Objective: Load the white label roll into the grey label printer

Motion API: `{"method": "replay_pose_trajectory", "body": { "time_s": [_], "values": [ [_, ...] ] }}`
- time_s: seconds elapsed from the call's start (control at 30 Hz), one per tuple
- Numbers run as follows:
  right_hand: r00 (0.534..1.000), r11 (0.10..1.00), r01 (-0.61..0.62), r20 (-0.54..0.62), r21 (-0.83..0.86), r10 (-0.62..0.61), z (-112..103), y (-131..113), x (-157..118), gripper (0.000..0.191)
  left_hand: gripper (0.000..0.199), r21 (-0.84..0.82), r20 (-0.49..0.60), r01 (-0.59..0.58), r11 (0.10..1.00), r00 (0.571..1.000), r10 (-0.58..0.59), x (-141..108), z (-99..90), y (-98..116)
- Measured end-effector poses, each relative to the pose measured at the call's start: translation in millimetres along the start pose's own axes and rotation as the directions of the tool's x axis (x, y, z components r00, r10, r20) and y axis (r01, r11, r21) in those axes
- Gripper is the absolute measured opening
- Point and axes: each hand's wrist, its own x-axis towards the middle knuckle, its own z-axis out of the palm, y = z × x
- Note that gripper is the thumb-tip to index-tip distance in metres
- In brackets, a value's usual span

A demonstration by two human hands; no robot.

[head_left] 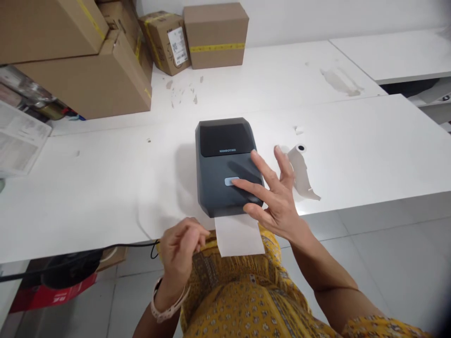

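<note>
A dark blue-grey label printer (229, 169) with a black top panel stands near the front edge of the white table. My right hand (278, 197) is over its right side, fingers spread, with one fingertip on the light blue button (229, 181). From the printer's front a strip of white label paper (239, 237) hangs out past the table edge. To the left of that paper, my left hand (185, 241) is held with its fingers curled in; whether anything is inside them is hidden. A light band circles the left wrist.
A small paper roll (299, 149) with a loose curled tail lies right of the printer. Cardboard boxes (216, 35) stand along the back and far left. A black cable (134, 245) runs below the table's front edge. Paper scraps (183, 91) lie before the boxes.
</note>
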Motion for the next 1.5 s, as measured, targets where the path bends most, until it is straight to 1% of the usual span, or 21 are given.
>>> {"method": "replay_pose_trajectory", "body": {
  "time_s": [0.1, 0.17, 0.2, 0.23, 0.27, 0.37, 0.4, 0.47, 0.53, 0.6, 0.67, 0.73, 0.8, 0.93, 1.0, 1.07, 1.17, 1.23, 1.3, 1.4, 1.5],
  "values": [
    [0.996, 0.997, 0.033, 0.079, -0.064, -0.027, -1, 2, 10, 0.046, 0.036, -0.007, -0.205, -0.123, 0.992, 0.972, 0.119, 17, -3.7, 2],
    [0.992, 0.99, 0.084, 0.106, -0.111, -0.072, 0, 2, 16, 0.047, 0.028, 0.051, -0.284, -0.167, 0.985, 0.943, 0.174, 27, -0.8, 0],
    [0.988, 0.987, 0.109, 0.121, -0.122, -0.094, 1, 1, 19, 0.047, 0.022, 0.08, -0.296, -0.181, 0.98, 0.935, 0.196, 30, 1.8, -2],
    [0.985, 0.985, 0.124, 0.138, -0.123, -0.106, 2, 1, 22, 0.047, 0.016, 0.105, -0.288, -0.191, 0.976, 0.934, 0.214, 33, 4.8, -4],
    [0.982, 0.985, 0.127, 0.153, -0.117, -0.109, 2, 1, 24, 0.046, 0.018, 0.125, -0.256, -0.192, 0.973, 0.942, 0.219, 33, 7.9, -7],
    [0.981, 0.991, 0.112, 0.167, -0.074, -0.098, 4, 4, 23, 0.044, 0.053, 0.139, -0.074, -0.157, 0.978, 0.983, 0.168, 28, 15.9, -17],
    [0.983, 0.993, 0.105, 0.156, -0.052, -0.095, 5, 7, 19, 0.042, 0.062, 0.137, -0.024, -0.14, 0.981, 0.989, 0.145, 25, 17.4, -19],
    [0.993, 0.997, 0.068, 0.099, 0.022, -0.07, 10, 12, 6, 0.042, 0.071, 0.14, 0.034, -0.108, 0.984, 0.994, 0.104, 18, 18.6, -23],
    [1.0, 0.99, -0.024, 0.004, 0.138, 0.024, 16, 15, -11, 0.05, 0.071, 0.148, 0.057, -0.093, 0.985, 0.995, 0.085, 15, 17.8, -25],
    [0.986, 0.957, -0.132, -0.066, 0.258, 0.154, 24, 15, -28, 0.062, 0.068, 0.147, 0.07, -0.115, 0.982, 0.992, 0.106, 14, 16.5, -26],
    [0.969, 0.923, -0.211, -0.056, 0.321, 0.24, 30, 12, -38, 0.072, 0.066, 0.157, 0.059, -0.181, 0.971, 0.983, 0.174, 16, 16.1, -28],
    [0.966, 0.914, -0.239, -0.013, 0.329, 0.257, 34, 6, -42, 0.077, 0.066, 0.173, 0.032, -0.23, 0.958, 0.973, 0.228, 18, 17.2, -30],
    [0.967, 0.915, -0.244, 0.009, 0.321, 0.255, 36, 1, -41, 0.077, 0.065, 0.177, 0.006, -0.251, 0.952, 0.967, 0.254, 20, 20.0, -33],
    [0.954, 0.895, -0.269, -0.029, 0.356, 0.298, 39, -4, -39, 0.076, 0.062, 0.144, -0.066, -0.275, 0.951, 0.956, 0.286, 22, 30.3, -40],
    [0.932, 0.858, -0.304, -0.056, 0.414, 0.358, 43, -6, -42, 0.077, 0.058, 0.048, -0.134, -0.252, 0.966, 0.957, 0.257, 20, 37.5, -44],
    [0.9, 0.816, -0.35, -0.077, 0.459, 0.429, 49, -7, -47, 0.075, 0.057, -0.071, -0.182, -0.2, 0.977, 0.966, 0.184, 18, 44.4, -50],
    [0.867, 0.788, -0.387, -0.102, 0.478, 0.488, 57, -7, -53, 0.071, 0.058, -0.14, -0.192, -0.137, 0.981, 0.975, 0.109, 16, 49.8, -58],
    [0.865, 0.791, -0.378, -0.12, 0.481, 0.486, 59, -8, -54, 0.07, 0.058, -0.094, -0.196, -0.149, 0.984, 0.972, 0.129, 16, 48.8, -61],
    [0.868, 0.795, -0.371, -0.124, 0.48, 0.481, 59, -8, -54, 0.071, 0.057, 0.013, -0.209, -0.195, 0.981, 0.959, 0.193, 17, 45.4, -62],
    [0.866, 0.791, -0.387, -0.108, 0.474, 0.489, 57, -8, -53, 0.072, 0.056, 0.178, -0.217, -0.263, 0.948, 0.929, 0.299, 21, 39.7, -64],
    [0.859, 0.788, -0.397, -0.113, 0.47, 0.499, 56, -8, -53, 0.071, 0.057, 0.292, -0.203, -0.317, 0.902, 0.902, 0.382, 24, 36.4, -65]
  ]
}}
